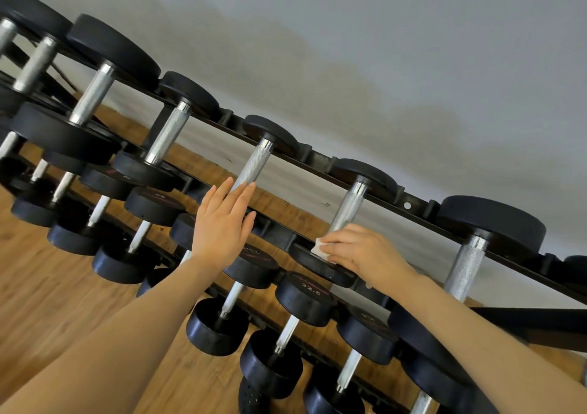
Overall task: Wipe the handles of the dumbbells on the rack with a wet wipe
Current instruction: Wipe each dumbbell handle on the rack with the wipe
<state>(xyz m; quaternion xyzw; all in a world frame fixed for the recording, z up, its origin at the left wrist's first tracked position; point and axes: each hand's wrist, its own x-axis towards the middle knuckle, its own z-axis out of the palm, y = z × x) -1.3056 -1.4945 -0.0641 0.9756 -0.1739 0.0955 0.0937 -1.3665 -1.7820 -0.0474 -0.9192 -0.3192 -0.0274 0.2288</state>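
Black dumbbells with knurled chrome handles lie in rows on a tiered black rack (413,198). My right hand (365,253) holds a white wet wipe (319,248) against the near end of one top-row handle (347,205), just above that dumbbell's front head. My left hand (222,226) rests with straight fingers on the near end of the neighbouring handle (255,164) to the left and covers its front head. More handles sit further left (168,134) and right (465,262).
Lower tiers hold several smaller dumbbells (305,299) below my forearms. A wooden floor (47,273) shows beneath the rack and a grey wall (381,64) stands behind it. A dark bench edge (540,315) juts in at the right.
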